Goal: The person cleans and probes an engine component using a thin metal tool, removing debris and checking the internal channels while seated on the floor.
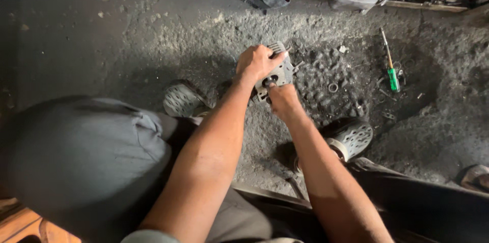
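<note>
Both hands gripping: left hand (258, 62) clamping the finned metal part (277, 72) from above, right hand (281, 99) holding its lower edge, over the floor (153, 39).

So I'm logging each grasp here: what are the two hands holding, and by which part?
Both hold one grey finned metal engine part. The left hand wraps its top edge; the right hand grips its lower edge from below.

At the right of the frame we see a green-handled screwdriver (390, 65) lying on the gritty floor (153, 34), a metal ring (333, 88) near it.
</note>
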